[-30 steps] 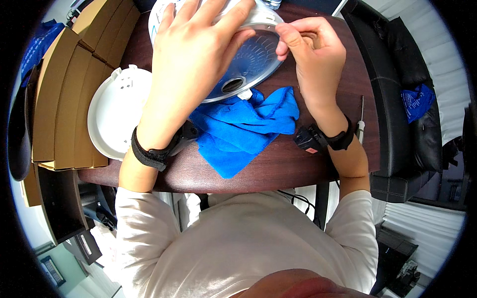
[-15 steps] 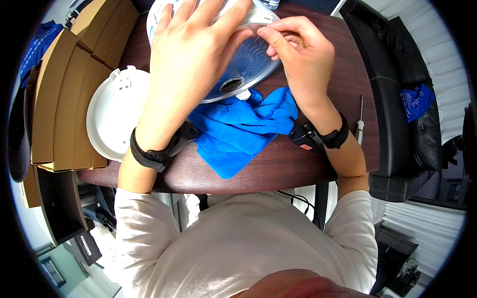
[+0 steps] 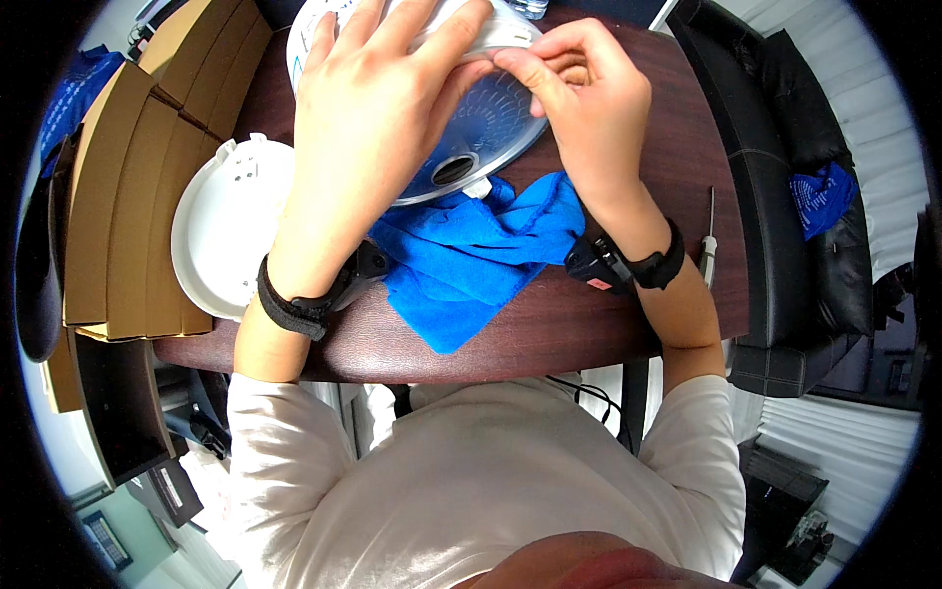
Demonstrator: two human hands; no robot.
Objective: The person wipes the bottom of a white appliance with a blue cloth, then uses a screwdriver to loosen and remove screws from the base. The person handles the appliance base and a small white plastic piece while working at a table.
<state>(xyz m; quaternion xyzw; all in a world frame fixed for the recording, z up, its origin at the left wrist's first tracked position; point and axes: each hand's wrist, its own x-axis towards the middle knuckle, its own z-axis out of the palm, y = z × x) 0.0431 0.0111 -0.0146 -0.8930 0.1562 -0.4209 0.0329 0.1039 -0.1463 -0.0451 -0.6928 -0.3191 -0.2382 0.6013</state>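
Note:
A round, white-edged housing (image 3: pixel 469 184) with a see-through, bluish face (image 3: pixel 496 123) stands at the far side of the table; a dark oval opening shows low on that face. My left hand (image 3: pixel 378 93) lies over its white upper part, fingers spread, thumb bent toward the rim. Beside that thumb, my right hand (image 3: pixel 594 98) pinches at the upper right rim; what sits between its fingertips is too small to make out. A crumpled blue cloth (image 3: pixel 481 255) lies below the housing, between my forearms. Left of my left forearm rests a shallow white round cover (image 3: pixel 224 231).
Brown cardboard boxes (image 3: pixel 128 196) line the left side of the dark wooden table (image 3: pixel 461 344). A screwdriver (image 3: pixel 708 250) lies near the right edge. Past it stands a black sofa (image 3: pixel 775 187) with a blue bag (image 3: pixel 822 201) on it.
My right hand has shifted slightly left and up along the rim, still pinching. The housing has moved a little to the left, and my left hand stays spread over it.

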